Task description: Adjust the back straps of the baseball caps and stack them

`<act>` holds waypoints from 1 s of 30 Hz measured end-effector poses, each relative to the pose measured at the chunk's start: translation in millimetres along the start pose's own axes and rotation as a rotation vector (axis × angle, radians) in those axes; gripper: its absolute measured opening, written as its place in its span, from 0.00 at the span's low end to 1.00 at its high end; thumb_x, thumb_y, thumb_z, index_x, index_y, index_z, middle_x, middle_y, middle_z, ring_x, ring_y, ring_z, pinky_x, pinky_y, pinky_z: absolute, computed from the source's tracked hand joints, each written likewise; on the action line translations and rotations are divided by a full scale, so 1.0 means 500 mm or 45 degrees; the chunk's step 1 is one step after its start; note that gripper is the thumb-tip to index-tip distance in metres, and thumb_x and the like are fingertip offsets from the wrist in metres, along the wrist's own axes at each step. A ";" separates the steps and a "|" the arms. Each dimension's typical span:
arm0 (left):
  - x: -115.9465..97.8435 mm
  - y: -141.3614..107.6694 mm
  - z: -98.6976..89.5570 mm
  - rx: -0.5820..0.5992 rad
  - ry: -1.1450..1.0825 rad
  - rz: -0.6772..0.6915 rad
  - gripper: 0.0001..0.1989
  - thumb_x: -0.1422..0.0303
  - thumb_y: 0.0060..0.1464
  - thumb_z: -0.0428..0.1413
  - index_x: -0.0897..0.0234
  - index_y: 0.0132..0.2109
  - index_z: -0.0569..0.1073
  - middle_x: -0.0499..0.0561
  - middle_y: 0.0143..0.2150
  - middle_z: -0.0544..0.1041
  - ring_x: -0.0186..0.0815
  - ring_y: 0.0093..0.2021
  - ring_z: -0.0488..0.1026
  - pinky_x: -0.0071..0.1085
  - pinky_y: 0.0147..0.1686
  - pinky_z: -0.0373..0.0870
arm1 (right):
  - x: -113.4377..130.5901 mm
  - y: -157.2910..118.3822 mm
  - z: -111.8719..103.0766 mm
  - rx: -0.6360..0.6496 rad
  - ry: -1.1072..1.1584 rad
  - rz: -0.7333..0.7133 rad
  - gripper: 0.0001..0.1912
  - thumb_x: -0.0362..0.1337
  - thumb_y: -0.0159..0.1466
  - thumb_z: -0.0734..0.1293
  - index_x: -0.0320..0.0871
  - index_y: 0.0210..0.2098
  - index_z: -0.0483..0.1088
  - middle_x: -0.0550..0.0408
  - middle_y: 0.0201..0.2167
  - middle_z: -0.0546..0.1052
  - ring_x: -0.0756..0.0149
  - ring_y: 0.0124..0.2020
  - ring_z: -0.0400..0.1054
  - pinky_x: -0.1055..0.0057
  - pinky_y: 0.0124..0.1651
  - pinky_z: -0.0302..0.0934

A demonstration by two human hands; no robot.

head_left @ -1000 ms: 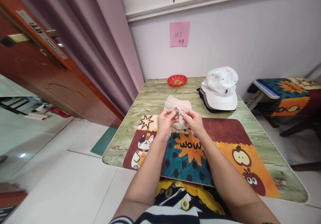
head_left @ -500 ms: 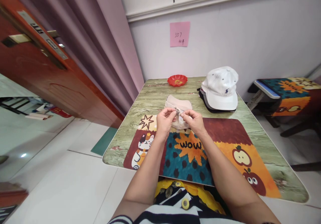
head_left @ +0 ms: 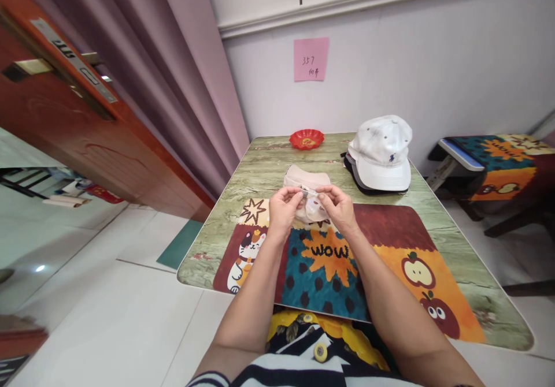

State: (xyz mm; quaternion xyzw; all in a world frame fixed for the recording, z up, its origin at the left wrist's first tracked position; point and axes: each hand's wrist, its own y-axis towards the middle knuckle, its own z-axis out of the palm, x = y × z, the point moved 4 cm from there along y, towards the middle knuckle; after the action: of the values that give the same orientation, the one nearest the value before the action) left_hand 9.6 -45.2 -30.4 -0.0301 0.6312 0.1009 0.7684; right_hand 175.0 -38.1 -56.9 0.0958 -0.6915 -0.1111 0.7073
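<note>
A pale beige cap (head_left: 307, 177) lies at the middle of the table, its brim pointing away from me and its near side over the mat's far edge. My left hand (head_left: 285, 205) and my right hand (head_left: 337, 207) meet above the cap's near part. Between them a thin, light strap (head_left: 309, 191) runs taut at the cap's back. The left fingertips pinch its left end, the right thumb and fingers its right end. Fingers partly hide the strap's ends and any small fastener there.
A stack of caps with a white cap (head_left: 384, 153) on top stands at the back right. A red scalloped dish (head_left: 307, 139) sits near the wall. Under my forearms lies a colourful printed mat (head_left: 329, 252) on the wood-patterned table (head_left: 260, 162). A door (head_left: 99, 138) stands left.
My right hand has shifted slightly right, away from the left, and more of the strap shows between my fingers. The cap has moved very slightly.
</note>
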 end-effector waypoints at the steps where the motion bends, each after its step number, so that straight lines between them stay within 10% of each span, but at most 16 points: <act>1: -0.003 0.002 -0.004 -0.026 -0.008 0.011 0.14 0.63 0.42 0.70 0.65 0.34 0.78 0.48 0.27 0.78 0.29 0.25 0.72 0.26 0.29 0.71 | 0.004 0.000 -0.002 0.011 -0.031 -0.032 0.18 0.52 0.61 0.71 0.43 0.39 0.76 0.55 0.26 0.77 0.66 0.26 0.69 0.70 0.31 0.64; 30: -0.009 -0.001 -0.018 0.074 -0.049 -0.060 0.16 0.61 0.41 0.72 0.65 0.32 0.76 0.48 0.26 0.77 0.29 0.25 0.72 0.26 0.31 0.71 | 0.010 -0.002 0.004 0.146 -0.058 -0.061 0.13 0.48 0.61 0.69 0.43 0.33 0.75 0.56 0.24 0.75 0.67 0.25 0.66 0.70 0.30 0.60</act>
State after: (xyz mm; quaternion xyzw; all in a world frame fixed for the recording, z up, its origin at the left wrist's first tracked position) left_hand 0.1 -47.6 -27.7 -0.0206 0.6179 0.0650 0.7833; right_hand 173.3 -40.2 -52.3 0.1501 -0.7102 -0.0902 0.6819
